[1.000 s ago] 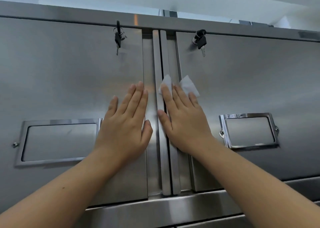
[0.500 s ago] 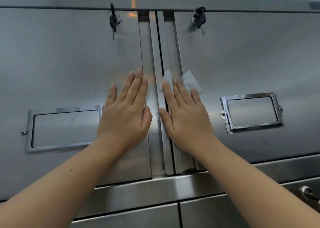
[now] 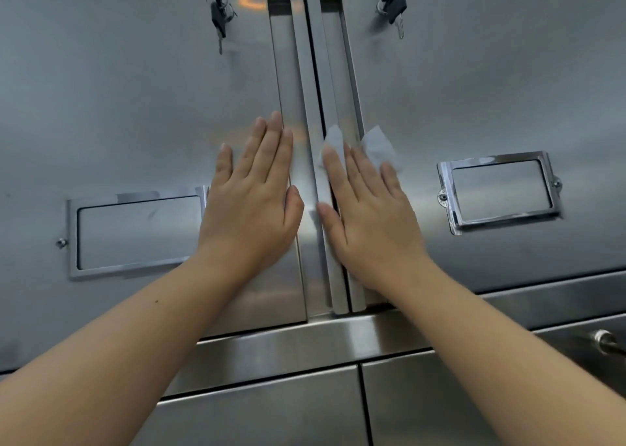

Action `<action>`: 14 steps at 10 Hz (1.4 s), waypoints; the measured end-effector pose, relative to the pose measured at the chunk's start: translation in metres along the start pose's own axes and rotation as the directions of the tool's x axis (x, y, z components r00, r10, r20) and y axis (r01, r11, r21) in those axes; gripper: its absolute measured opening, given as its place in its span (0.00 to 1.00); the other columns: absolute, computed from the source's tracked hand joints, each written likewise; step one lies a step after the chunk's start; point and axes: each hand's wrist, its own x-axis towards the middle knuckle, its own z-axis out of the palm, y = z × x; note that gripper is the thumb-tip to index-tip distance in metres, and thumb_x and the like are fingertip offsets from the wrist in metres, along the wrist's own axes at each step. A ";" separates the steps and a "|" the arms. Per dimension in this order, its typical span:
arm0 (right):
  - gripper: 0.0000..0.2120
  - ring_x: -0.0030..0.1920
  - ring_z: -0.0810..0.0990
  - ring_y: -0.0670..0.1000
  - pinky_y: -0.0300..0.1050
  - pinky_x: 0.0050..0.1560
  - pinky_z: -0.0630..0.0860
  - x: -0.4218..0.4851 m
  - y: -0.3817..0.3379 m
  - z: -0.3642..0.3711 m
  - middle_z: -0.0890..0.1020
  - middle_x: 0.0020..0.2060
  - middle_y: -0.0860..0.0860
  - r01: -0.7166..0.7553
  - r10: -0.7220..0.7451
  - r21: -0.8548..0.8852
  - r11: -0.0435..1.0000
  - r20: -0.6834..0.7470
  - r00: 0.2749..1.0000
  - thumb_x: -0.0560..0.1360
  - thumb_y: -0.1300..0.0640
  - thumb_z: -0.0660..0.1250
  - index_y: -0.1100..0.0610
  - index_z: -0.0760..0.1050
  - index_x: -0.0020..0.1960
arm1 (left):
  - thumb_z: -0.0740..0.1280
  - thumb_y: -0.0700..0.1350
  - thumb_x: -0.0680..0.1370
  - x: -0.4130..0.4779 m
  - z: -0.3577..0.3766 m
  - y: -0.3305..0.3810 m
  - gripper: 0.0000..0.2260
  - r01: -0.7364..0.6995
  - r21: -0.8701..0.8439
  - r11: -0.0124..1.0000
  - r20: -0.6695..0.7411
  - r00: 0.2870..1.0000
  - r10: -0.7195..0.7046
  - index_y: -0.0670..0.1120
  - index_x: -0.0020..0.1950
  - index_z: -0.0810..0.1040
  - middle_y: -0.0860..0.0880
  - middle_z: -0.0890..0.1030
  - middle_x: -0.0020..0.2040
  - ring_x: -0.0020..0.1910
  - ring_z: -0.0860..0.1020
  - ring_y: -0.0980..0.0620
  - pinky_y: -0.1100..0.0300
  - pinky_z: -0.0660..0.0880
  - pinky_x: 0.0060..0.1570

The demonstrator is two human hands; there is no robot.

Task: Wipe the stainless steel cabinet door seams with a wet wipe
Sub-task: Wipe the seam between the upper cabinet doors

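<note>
Head view: wiping the centre seam

You are pressing the wet wipe [image 3: 374, 144] flat under your right hand [image 3: 367, 215] beside the seam [image 3: 318, 83]; your left hand [image 3: 250, 205] is resting spread against the door [image 3: 118, 100]. Likely limp and slippery: pin it beneath your fingertips.

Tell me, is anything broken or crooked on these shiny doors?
Nothing looks broken, crooked or spilled. The left keys and right keys hang in their locks, the left hand rests flat on the left door, and the right hand presses the wet wipe on the middle seam.
</note>
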 end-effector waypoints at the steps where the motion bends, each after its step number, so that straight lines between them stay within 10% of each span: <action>1: 0.28 0.73 0.58 0.57 0.52 0.71 0.51 -0.041 -0.005 0.003 0.61 0.73 0.58 0.013 -0.012 -0.029 0.999 0.050 0.999 0.78 0.46 0.44 0.58 0.52 0.74 | 0.49 0.48 0.76 -0.001 -0.001 0.001 0.28 0.008 -0.002 1.000 0.015 1.000 -0.008 0.42 0.76 0.52 0.46 0.49 0.76 0.75 0.47 0.50 0.48 0.44 0.71; 5: 0.29 0.76 0.48 0.53 0.47 0.72 0.41 -0.012 -0.007 -0.001 0.51 0.76 0.56 -0.034 0.035 -0.010 0.999 0.060 0.998 0.80 0.45 0.51 0.55 0.43 0.75 | 0.51 0.50 0.76 0.000 -0.002 0.000 0.29 0.004 -0.011 1.000 0.033 0.999 -0.004 0.41 0.76 0.51 0.46 0.49 0.77 0.75 0.47 0.50 0.47 0.44 0.71; 9: 0.29 0.71 0.63 0.60 0.57 0.68 0.61 -0.078 -0.016 -0.003 0.65 0.70 0.61 -0.010 0.015 -0.046 0.999 0.121 0.993 0.77 0.45 0.50 0.60 0.57 0.73 | 0.50 0.50 0.76 0.000 -0.002 -0.001 0.30 0.002 0.003 1.000 0.048 0.999 -0.002 0.41 0.76 0.50 0.45 0.49 0.77 0.75 0.47 0.49 0.46 0.43 0.71; 11: 0.31 0.76 0.45 0.52 0.46 0.71 0.38 -0.051 -0.014 0.001 0.48 0.76 0.55 -0.055 0.056 -0.016 0.998 0.145 0.988 0.79 0.41 0.50 0.51 0.38 0.72 | 0.50 0.51 0.76 0.000 -0.001 -0.001 0.30 0.002 0.002 1.000 0.041 0.999 -0.002 0.41 0.76 0.51 0.46 0.49 0.77 0.75 0.47 0.49 0.46 0.43 0.71; 14: 0.31 0.72 0.61 0.58 0.55 0.68 0.58 -0.109 -0.019 -0.002 0.65 0.71 0.59 -0.015 0.020 -0.038 0.999 0.136 0.991 0.77 0.42 0.50 0.59 0.58 0.73 | 0.53 0.49 0.78 0.000 -0.003 -0.002 0.28 -0.014 0.001 1.000 0.048 0.999 0.014 0.41 0.76 0.50 0.45 0.48 0.77 0.75 0.46 0.49 0.46 0.42 0.71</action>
